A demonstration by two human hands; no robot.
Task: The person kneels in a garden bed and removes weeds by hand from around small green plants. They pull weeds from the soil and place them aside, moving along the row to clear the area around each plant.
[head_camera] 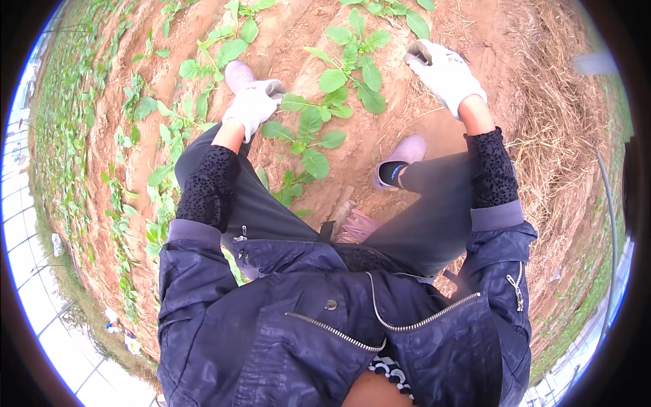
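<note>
Both hands wear white work gloves with greyish palms and fingertips. My left hand (pixel 253 104) is over the toe of a pale purple shoe (pixel 238 75), close to the leaves of a green seedling. Its fingers curl inward, and whether they hold something small cannot be told. My right hand (pixel 446 75) hovers above bare reddish soil, right of a larger leafy plant (pixel 351 58); its fingers are bent and their grip is hidden. Between the two hands runs a row of leafy seedlings (pixel 310 135). The other purple shoe (pixel 408 152) is planted on the soil below my right hand.
Dry straw (pixel 552 112) covers the ground at the right. More green plant rows (pixel 124 219) stretch along the left. A pink, strip-like bundle (pixel 356 227) lies between the legs. A dark hose or pole (pixel 610 203) curves along the right rim.
</note>
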